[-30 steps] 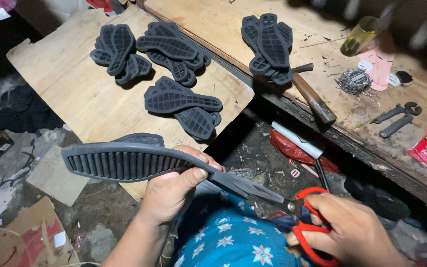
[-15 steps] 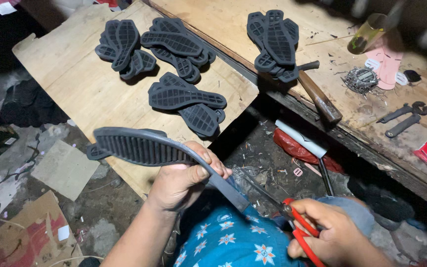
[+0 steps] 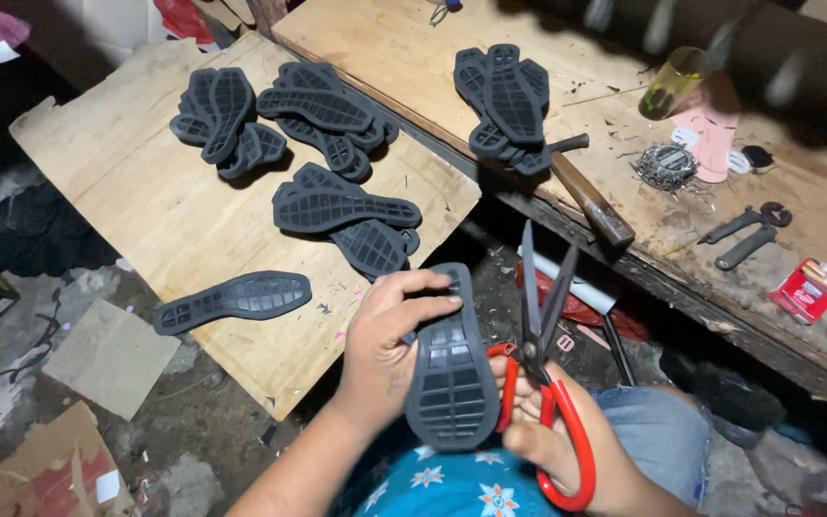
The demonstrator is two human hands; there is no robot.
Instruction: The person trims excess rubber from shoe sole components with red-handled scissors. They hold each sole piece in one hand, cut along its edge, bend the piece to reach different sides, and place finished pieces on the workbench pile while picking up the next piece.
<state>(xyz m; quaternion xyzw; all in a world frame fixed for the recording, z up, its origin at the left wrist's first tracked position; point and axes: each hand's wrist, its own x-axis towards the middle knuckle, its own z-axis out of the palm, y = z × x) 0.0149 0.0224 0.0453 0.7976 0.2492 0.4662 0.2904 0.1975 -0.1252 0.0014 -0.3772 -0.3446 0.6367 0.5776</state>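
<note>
Shoemaking workshop: stacked rubber soles point(image 3: 337, 206) on plywood board point(image 3: 126, 201) beyond hands; hammer point(image 3: 591, 201), pliers point(image 3: 744, 235) on workbench point(image 3: 413, 57).

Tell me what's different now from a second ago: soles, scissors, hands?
The long sole held crosswise earlier now lies alone on the wooden board, as the single sole. The left hand now grips another, upright sole. The red-handled scissors in the right hand swung blades-up, open. The sole piles and the hammer stayed put.
</note>
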